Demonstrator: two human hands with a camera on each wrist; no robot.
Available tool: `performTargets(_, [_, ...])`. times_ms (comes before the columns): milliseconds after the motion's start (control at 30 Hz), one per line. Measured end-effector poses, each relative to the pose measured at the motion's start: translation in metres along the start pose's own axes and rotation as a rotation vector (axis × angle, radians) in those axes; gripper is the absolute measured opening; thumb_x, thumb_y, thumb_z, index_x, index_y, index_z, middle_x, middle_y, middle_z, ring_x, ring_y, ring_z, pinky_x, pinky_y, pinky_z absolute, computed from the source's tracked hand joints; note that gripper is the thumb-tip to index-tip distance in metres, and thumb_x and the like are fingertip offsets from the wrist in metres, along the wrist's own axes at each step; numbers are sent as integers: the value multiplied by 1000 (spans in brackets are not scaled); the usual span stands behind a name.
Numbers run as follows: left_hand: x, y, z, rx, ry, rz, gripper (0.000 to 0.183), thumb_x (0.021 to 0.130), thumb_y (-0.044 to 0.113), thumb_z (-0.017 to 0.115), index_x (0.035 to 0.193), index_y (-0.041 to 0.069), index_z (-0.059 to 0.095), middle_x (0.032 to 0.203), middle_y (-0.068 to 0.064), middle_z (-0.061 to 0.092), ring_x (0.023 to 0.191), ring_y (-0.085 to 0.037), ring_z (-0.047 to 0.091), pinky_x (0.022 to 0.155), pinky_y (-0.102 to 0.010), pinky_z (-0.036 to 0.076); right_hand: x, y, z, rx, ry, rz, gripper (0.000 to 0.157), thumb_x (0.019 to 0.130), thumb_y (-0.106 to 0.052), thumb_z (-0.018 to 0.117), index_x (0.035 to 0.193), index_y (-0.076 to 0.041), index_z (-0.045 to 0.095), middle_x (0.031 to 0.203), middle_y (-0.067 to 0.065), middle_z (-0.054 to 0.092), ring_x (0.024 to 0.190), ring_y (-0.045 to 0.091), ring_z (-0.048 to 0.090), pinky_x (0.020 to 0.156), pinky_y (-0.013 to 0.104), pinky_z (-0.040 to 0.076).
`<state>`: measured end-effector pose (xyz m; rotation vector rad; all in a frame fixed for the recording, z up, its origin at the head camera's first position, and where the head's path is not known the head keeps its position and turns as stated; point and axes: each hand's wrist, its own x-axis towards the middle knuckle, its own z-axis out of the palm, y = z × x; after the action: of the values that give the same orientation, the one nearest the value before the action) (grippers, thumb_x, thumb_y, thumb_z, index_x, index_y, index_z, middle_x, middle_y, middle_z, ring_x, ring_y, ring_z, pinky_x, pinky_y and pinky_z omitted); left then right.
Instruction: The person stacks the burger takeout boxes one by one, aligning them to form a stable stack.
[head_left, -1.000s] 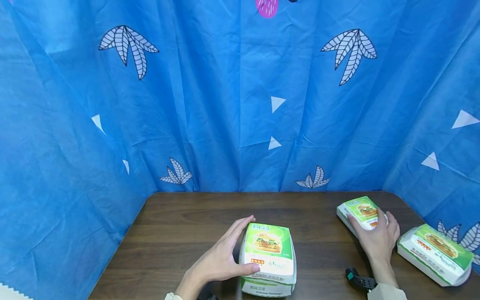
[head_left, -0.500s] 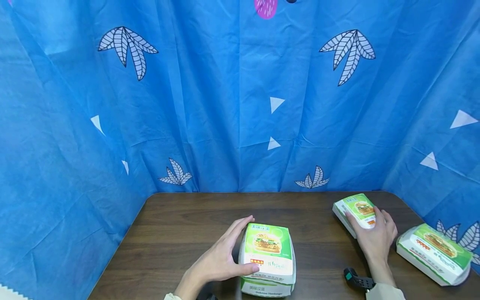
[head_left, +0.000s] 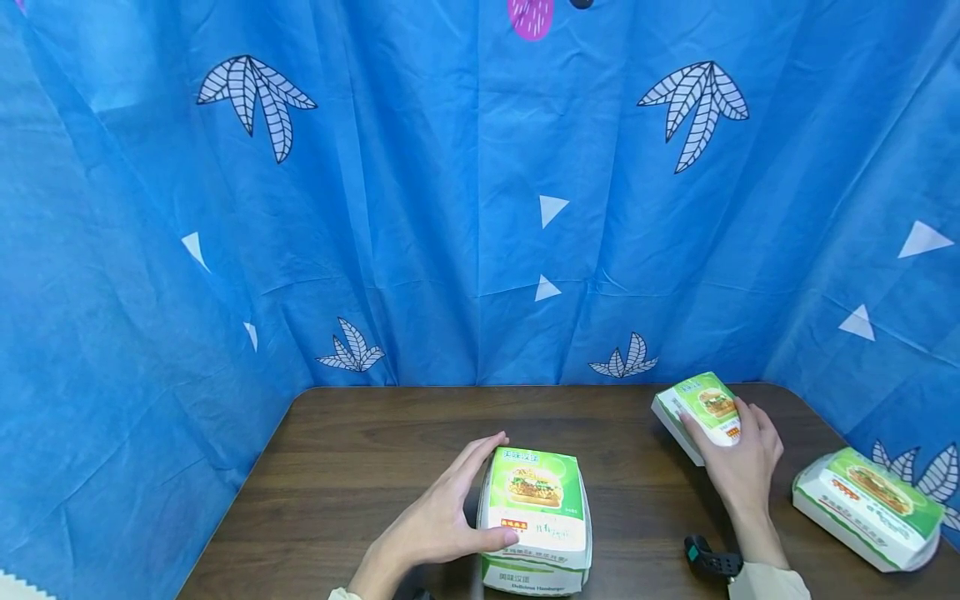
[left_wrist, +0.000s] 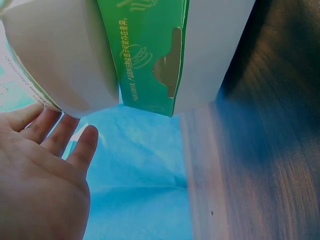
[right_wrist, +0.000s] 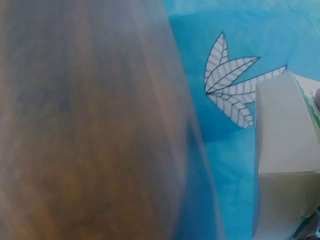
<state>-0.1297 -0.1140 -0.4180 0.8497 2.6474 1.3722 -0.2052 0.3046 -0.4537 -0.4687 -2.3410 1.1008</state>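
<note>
Near the front middle of the table, a green and white hamburger box (head_left: 534, 517) stands with a burger printed on its lid. My left hand (head_left: 442, 508) holds its left side, thumb at the near edge and fingers at the far corner. In the left wrist view, fingertips (left_wrist: 50, 112) touch the box's edge, and a green side panel (left_wrist: 150, 65) with a slot shows. Toward the back right, my right hand (head_left: 742, 458) grips another hamburger box (head_left: 701, 404) between thumb and fingers, the box tilted. Only this box's white side (right_wrist: 285, 125) shows clearly in the right wrist view.
A third hamburger box (head_left: 870, 508) lies at the table's right edge, beside my right hand. The brown wooden table (head_left: 360, 433) ends at a blue curtain (head_left: 420, 208) with leaf prints, which surrounds the back and sides. A black wrist device (head_left: 708, 558) sits at my right wrist.
My right hand has moved back and slightly left, carrying its hamburger box away from the third one. The left hand and the middle box have stayed in place.
</note>
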Motion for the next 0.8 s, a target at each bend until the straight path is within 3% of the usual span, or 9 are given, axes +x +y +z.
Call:
performTargets(433, [0,0,0,-10,1,-4,98,79,58,81,158,50,23,161,19,32,140,-15,41,109,-62,42,-3,-37,-11,16,-42,-96,93,92,-50,71,164,-11,26,168,20,17,149,44,14,109,73,25])
performTargets(800, [-1,1,0,2,4,-6,98,80,60,80,159,47,23,160,17,34,139,-16,42,108,-61,43,-13,-68,-24,57,-30,-238,89,90,-43,76,162,-13,32,167,17,22,147,42,17,102,67,30])
